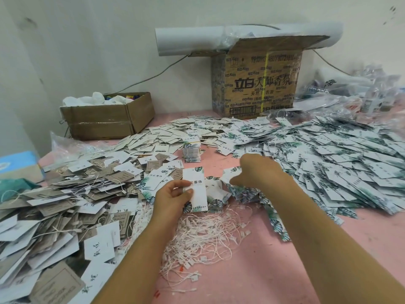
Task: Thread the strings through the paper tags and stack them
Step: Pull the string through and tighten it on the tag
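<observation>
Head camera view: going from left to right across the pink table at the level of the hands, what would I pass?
blue box → heap of grey and white tags → left hand holding a leaf-print tag → right hand → big heap of leaf-print tags

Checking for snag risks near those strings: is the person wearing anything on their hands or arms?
Nothing visible. The left hand and right hand are bare, with no gloves, rings or watch showing. Both forearms are uncovered, with no sleeve in frame.
</observation>
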